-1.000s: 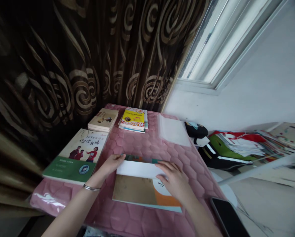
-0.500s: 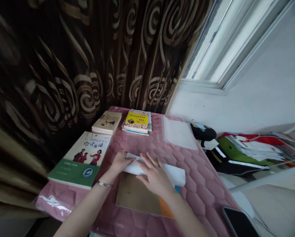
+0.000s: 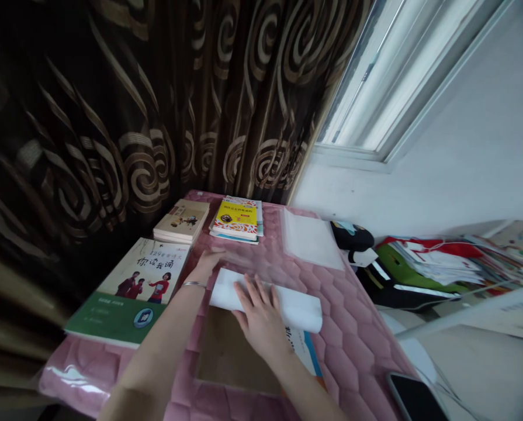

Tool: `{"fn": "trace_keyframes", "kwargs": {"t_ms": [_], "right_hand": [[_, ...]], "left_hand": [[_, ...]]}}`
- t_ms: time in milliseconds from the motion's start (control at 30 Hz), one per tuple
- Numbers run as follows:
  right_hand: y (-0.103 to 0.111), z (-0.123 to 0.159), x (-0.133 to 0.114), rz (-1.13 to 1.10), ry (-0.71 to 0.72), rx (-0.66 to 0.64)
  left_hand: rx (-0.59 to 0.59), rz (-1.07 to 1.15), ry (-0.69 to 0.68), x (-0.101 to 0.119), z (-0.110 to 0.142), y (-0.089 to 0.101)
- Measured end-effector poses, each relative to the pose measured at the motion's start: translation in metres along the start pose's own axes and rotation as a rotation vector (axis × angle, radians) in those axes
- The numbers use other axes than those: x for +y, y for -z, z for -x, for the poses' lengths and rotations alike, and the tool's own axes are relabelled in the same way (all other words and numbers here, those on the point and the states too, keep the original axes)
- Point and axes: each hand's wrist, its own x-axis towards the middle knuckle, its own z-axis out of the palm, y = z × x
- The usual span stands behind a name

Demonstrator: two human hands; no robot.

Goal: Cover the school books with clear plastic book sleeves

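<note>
A brown book (image 3: 235,354) with white, blue and orange areas on its right side lies on the pink quilted table cover. Across its far part rests a white sheet, curled or folded over (image 3: 298,304). My right hand (image 3: 261,318) lies on this white sheet with fingers spread, pressing flat. Beyond the sheet's left end is my left hand (image 3: 209,261), wearing a silver bangle (image 3: 194,284) on the wrist. Its fingers point right and are blurred, close to a faint see-through streak over the cover; whether they pinch anything is unclear.
A green-and-white book (image 3: 134,286) lies at left, with a stack of tan books (image 3: 182,219) behind it. Yellow-covered books (image 3: 237,216) and a translucent sheet (image 3: 311,237) lie farther back. A phone (image 3: 416,397) sits at the right edge; bags and papers (image 3: 428,263) are beyond.
My right hand has moved from the white sheet's right end to its middle and flattened. My left hand has let go of the sheet's left end and reached farther away.
</note>
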Motion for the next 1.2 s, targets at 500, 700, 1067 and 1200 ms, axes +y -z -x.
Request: {"fn": "trace_keyframes", "kwargs": {"t_ms": [500,700,1067,1200], "right_hand": [[-0.021,0.002,-0.008,-0.008,-0.054,0.054],[-0.026,0.008,-0.011,0.011,-0.042,0.093],[-0.028,0.003,-0.012,0.035,-0.024,0.140],[-0.019,0.003,-0.006,-0.053,0.012,0.134]], "left_hand": [[-0.271,0.507,-0.104,-0.017,0.080,0.016],[-0.412,0.551,-0.131,-0.028,0.079,0.015],[-0.418,0.493,-0.172,-0.030,0.081,0.011],[-0.399,0.428,-0.182,-0.027,0.084,0.010]]}}
